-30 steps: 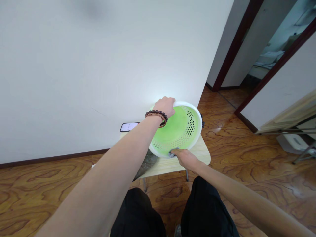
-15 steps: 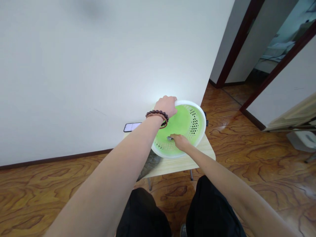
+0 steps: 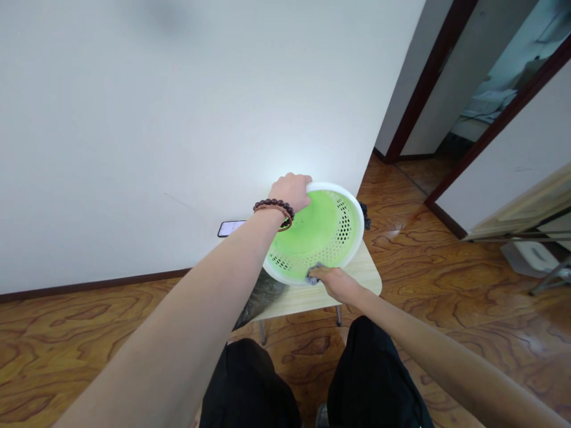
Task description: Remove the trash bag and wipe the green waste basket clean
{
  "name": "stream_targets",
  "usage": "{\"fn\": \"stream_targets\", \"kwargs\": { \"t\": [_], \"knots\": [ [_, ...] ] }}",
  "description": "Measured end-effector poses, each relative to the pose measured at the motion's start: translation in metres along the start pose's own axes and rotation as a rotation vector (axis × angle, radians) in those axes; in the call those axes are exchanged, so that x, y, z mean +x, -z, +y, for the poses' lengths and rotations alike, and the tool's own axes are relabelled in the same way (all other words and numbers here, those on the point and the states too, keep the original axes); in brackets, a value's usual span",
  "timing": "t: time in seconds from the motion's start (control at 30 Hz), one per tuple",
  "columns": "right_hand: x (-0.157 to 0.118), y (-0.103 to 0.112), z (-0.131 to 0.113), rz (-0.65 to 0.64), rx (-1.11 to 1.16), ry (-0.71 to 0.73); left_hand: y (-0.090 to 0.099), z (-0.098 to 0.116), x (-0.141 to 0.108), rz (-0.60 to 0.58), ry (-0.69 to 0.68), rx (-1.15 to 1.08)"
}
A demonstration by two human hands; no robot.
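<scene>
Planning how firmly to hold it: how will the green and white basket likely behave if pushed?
The basket looks like thin plastic, so probably light and apt to slide if the left hand let go of its rim. Its round, unbroken rim suggests it would keep its shape, perhaps flexing a little where the side is perforated.
</scene>
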State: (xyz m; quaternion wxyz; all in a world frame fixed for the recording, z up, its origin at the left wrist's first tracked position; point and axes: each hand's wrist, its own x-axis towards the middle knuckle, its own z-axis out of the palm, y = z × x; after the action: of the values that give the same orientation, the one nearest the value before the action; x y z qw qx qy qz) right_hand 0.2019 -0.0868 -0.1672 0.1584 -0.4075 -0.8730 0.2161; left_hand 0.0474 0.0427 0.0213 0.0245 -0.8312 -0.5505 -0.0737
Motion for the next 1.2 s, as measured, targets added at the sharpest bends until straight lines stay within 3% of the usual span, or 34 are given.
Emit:
{"fn": "stream_targets", "kwargs": {
  "t": [0.1, 0.2, 0.4, 0.53, 0.67, 0.8, 0.97, 1.2],
  "knots": [
    [-0.015, 0.004, -0.008, -0.036, 0.020, 0.046, -0.001, -0.001, 0.000, 0.016, -0.017, 0.005],
    [-0.012, 0.013, -0.008, -0.037, 0.001, 0.034, -0.001, -0.001, 0.000, 0.015, -0.016, 0.003],
    [0.042, 0.021, 0.014, 0.123, -0.138, -0.125, -0.001, -0.003, 0.000, 0.013, -0.005, 0.002],
    [0.076, 0.005, 0.031, -0.019, -0.272, -0.254, -0.002, -0.002, 0.000, 0.017, -0.008, 0.018],
    [0.086, -0.010, 0.034, -0.117, -0.389, -0.283, -0.003, -0.001, 0.000, 0.025, -0.015, 0.014],
    [0.074, -0.006, 0.024, -0.175, -0.413, -0.260, -0.004, -0.002, 0.002, 0.036, -0.009, 0.007],
    [0.034, 0.006, 0.004, -0.177, -0.415, -0.060, -0.003, -0.003, 0.002, 0.041, -0.007, -0.012],
    [-0.009, 0.018, -0.020, -0.208, -0.338, -0.002, -0.001, -0.002, 0.001, 0.014, 0.020, -0.032]
  ]
}}
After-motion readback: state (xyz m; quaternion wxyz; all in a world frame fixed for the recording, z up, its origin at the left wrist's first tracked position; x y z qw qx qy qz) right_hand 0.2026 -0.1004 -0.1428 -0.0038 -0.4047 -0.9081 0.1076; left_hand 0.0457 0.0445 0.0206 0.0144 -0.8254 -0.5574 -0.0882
